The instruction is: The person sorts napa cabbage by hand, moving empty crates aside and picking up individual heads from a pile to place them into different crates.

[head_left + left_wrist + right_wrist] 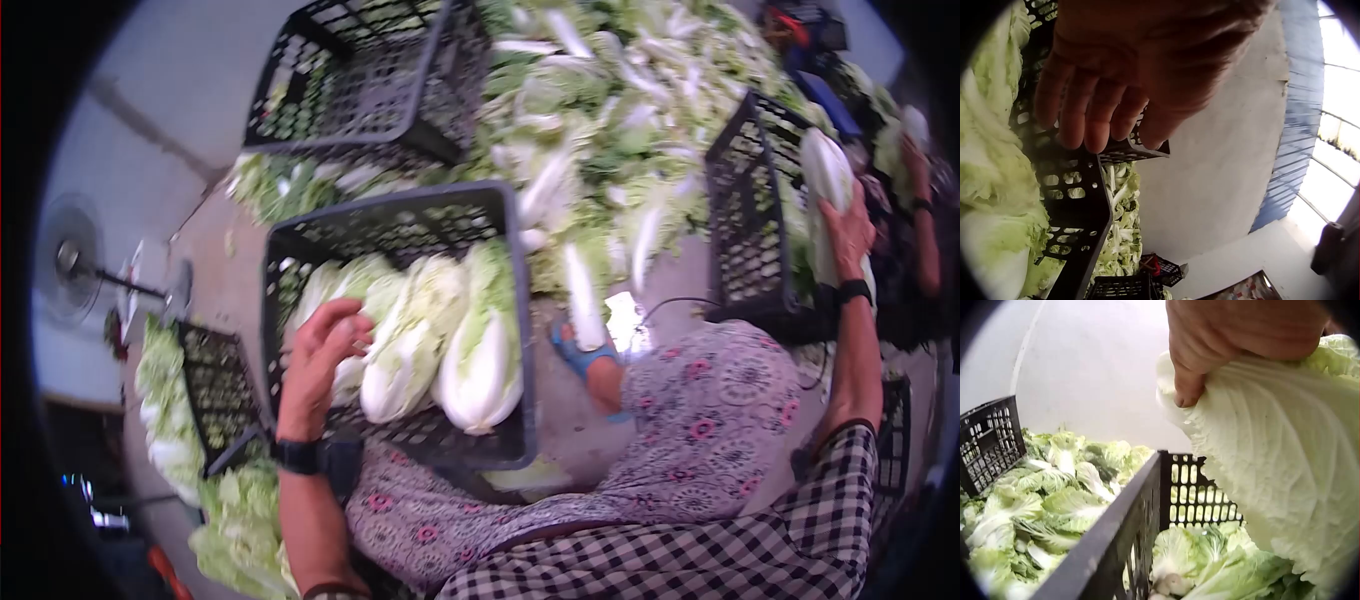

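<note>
My right hand (pixel 850 232) grips a napa cabbage (pixel 826 165) at the right crate (pixel 740 210). In the right wrist view, the cabbage's broad pale leaves (pixel 1266 437) hang above more cabbages (pixel 1210 562) inside that crate, and the thumb presses its side. Over the left part of the middle crate (pixel 528 420), my left hand (pixel 318 360) hovers with loosely bent fingers and holds nothing. Several napa cabbages (pixel 480 375) lie side by side in this crate, white bases towards me. The left wrist view shows the left palm and its relaxed fingers (pixel 1100 115) beside the crate wall.
Loose cabbage leaves (pixel 620 130) cover the floor ahead. Another black crate (pixel 430 110) stands at the back left, and one (pixel 220 390) leans at the left near a fan (pixel 72 258). Another person's arm (pixel 925 230) reaches in at the far right. A sandalled foot (pixel 590 355) rests between the crates.
</note>
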Tool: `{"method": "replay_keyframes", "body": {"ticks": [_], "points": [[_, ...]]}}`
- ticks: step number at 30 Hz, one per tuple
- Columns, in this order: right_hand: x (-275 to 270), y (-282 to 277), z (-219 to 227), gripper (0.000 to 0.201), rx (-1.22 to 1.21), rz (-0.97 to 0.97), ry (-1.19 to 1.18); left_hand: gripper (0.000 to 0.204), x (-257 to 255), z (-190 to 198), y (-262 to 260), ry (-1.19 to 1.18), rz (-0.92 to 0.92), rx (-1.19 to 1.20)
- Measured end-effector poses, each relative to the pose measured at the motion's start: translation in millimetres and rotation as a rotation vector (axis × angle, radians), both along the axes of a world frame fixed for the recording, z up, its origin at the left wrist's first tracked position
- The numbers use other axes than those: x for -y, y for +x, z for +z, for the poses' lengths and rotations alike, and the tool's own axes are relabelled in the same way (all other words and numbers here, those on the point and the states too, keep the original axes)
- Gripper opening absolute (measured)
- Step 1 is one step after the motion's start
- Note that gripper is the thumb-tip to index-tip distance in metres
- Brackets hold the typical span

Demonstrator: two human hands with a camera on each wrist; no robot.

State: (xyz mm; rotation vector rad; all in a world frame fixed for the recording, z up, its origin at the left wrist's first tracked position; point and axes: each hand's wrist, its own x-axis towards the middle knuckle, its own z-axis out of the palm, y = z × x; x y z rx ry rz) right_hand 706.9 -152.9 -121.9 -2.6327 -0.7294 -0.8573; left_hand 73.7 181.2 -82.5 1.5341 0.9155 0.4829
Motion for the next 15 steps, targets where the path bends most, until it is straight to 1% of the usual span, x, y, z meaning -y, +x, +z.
{"method": "replay_keyframes", "body": {"ticks": [1,2,3,5,6,7,9,10,11,13,14,15], "points": [[-4.4,-3.3,-14.0,0.073,-0.071,-0.022,-0.065,0.035,1.0,1.6,0.8,-0.002,-0.014,0.007],[-8.8,-5.9,-19.2,0.075,-0.299,-0.102,-0.228,0.035,0.0,2.3,-1.3,0.008,-0.009,-0.003],[-5.8,-5.5,-30.4,0.067,-0.371,-0.101,-0.379,0.036,-1.4,2.7,-3.6,0.016,-0.013,-0.007],[26.8,100.8,-106.6,0.057,-0.696,0.223,-0.374,0.036,-5.9,6.6,-9.8,0.012,0.042,0.002],[24.8,101.2,-112.7,0.053,-0.832,0.342,-0.289,0.041,-9.0,9.6,-15.2,-0.022,0.086,0.012],[19.9,96.1,-115.3,0.049,-0.980,0.451,-0.201,0.042,-13.4,12.1,-21.6,-0.042,0.135,0.022],[14.1,93.0,-97.5,0.047,-0.976,0.409,-0.201,0.036,-25.6,18.5,-37.5,-0.045,0.187,0.036],[17.1,93.1,-102.7,0.045,-0.864,0.398,-0.070,0.036,-35.3,20.1,-48.8,-0.048,0.185,0.047],[16.5,96.8,-105.1,0.045,-0.910,0.411,-0.100,0.035,-42.6,22.2,-59.4,-0.053,0.200,0.047],[8.2,97.5,-94.4,0.046,-0.998,0.436,-0.161,0.036,-53.4,26.1,-78.4,0.000,0.260,-0.075],[2.0,94.7,-88.6,0.043,-0.982,0.383,-0.277,0.043,-60.1,25.3,-89.0,0.071,0.234,-0.201],[-5.4,90.4,-78.9,0.043,-0.938,0.356,-0.356,0.045,-63.6,16.5,-103.9,0.140,0.195,-0.289]]}}
